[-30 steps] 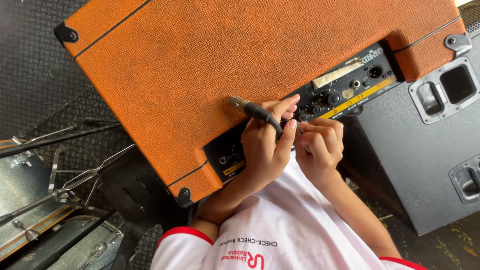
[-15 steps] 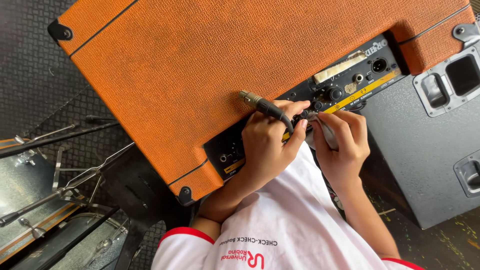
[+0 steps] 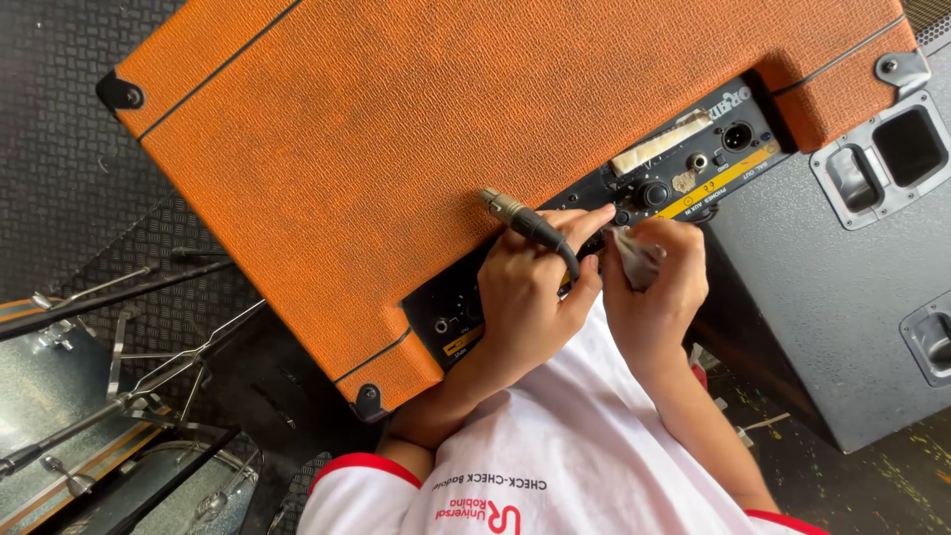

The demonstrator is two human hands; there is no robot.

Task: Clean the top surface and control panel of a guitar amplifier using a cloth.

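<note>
Orange amplifier (image 3: 416,129) on the floor — left hand (image 3: 530,297) grips a black cable plug (image 3: 530,226), right hand (image 3: 656,287) pinches a pale cloth (image 3: 634,256) at its control panel (image 3: 684,168).

cable end (image 3: 535,230) hidden under left hand (image 3: 525,297); drum (image 3: 40,396) cut off.

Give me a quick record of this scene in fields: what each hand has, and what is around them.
Left hand: holds a black cable plug with a metal end
Right hand: pinches a small pale cloth at the control panel
Main thing: orange amplifier, black corner caps
Beside it: grey speaker cabinet with recessed handles
Lower left: drum and metal stands
Floor: black tread-pattern mat
</note>
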